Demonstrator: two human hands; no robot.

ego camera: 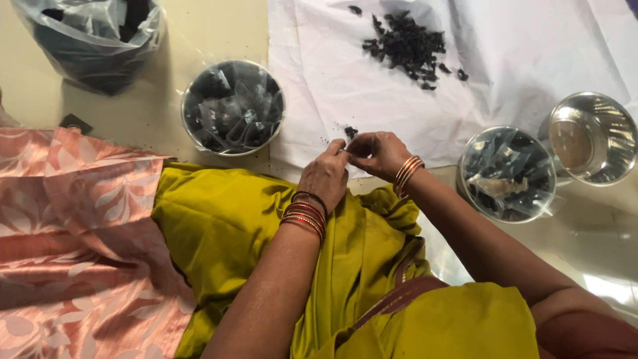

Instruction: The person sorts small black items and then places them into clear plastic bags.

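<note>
Whatever the left hand and right hand pinch between their fingertips is too small and too covered to make out. The plastic bag is cut off by the top edge, its dark contents unclear. The empty steel bowl runs past the right edge.
</note>
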